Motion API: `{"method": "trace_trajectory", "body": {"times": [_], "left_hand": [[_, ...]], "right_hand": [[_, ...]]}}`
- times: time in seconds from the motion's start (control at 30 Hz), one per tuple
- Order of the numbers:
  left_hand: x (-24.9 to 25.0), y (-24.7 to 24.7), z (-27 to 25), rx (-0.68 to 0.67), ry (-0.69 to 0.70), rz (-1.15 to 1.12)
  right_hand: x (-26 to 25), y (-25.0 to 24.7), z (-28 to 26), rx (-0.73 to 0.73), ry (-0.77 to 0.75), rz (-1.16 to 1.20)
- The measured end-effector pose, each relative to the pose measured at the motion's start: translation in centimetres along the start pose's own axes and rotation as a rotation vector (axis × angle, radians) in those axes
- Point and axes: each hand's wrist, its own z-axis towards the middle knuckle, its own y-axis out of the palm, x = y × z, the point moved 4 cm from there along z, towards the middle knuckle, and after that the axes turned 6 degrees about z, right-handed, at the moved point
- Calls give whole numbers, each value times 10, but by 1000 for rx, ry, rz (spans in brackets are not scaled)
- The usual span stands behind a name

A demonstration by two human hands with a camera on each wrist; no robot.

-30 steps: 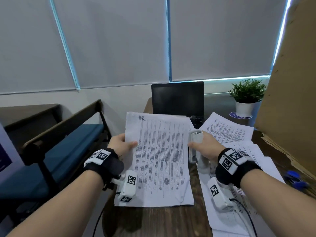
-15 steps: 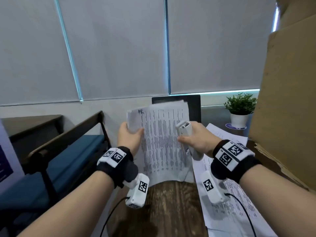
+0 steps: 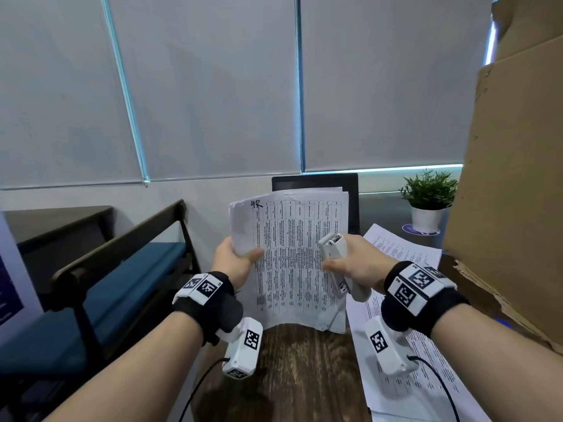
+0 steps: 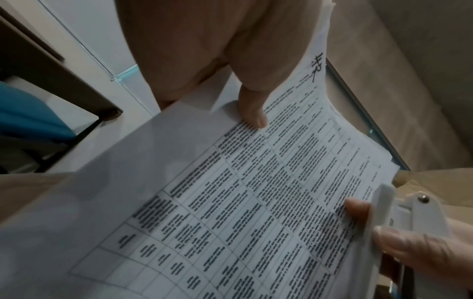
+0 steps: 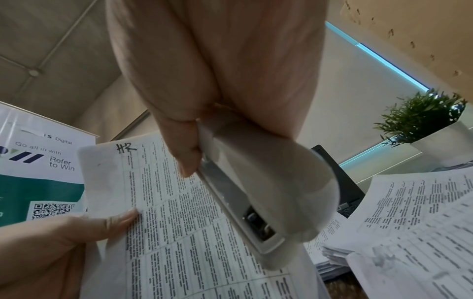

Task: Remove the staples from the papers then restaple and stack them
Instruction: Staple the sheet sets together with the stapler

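Note:
A sheaf of printed papers (image 3: pixel 292 257) stands upright on the wooden desk (image 3: pixel 298 370), its lower edge touching the desk top. My left hand (image 3: pixel 236 260) pinches the sheaf's left edge, thumb on the front page (image 4: pixel 253 113). My right hand (image 3: pixel 350 263) grips a white stapler (image 3: pixel 338 254) at the sheaf's right edge, and its thumb also presses the front page. The stapler (image 5: pixel 258 194) lies along the paper (image 5: pixel 184 222). Its mouth is hidden, so I cannot tell whether paper is in it.
More printed sheets (image 3: pixel 408 300) lie spread on the desk at right (image 5: pixel 409 212). A dark laptop screen (image 3: pixel 350 190) stands behind the sheaf. A potted plant (image 3: pixel 428 199) is at back right, a cardboard sheet (image 3: pixel 511 208) at right, a blue-cushioned bench (image 3: pixel 100 278) at left.
Both hands have lifted the sheaf from lying flat on the desk to standing upright on its lower edge. The stapler went up with the right hand.

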Motion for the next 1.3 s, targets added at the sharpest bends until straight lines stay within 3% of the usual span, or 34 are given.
{"method": "trace_trajectory", "body": {"times": [0.2, 0.33, 0.43, 0.5, 0.7, 1.3], "left_hand": [[-3, 3, -5, -64, -22, -38], [4, 5, -6, -80, 4, -29], [8, 11, -8, -108, 46, -17], [13, 16, -10, -126, 74, -17], [19, 31, -13, -121, 138, 1], [17, 28, -16, -122, 150, -42]], "right_hand": [[3, -5, 8, 19, 49, -14], [-26, -26, 12, 379, -8, 74], [-67, -41, 7, 493, -176, 267], [-95, -44, 0, 488, -293, 418], [-147, -27, -17, 459, -629, 504], [-153, -14, -23, 436, -689, 446]]}}
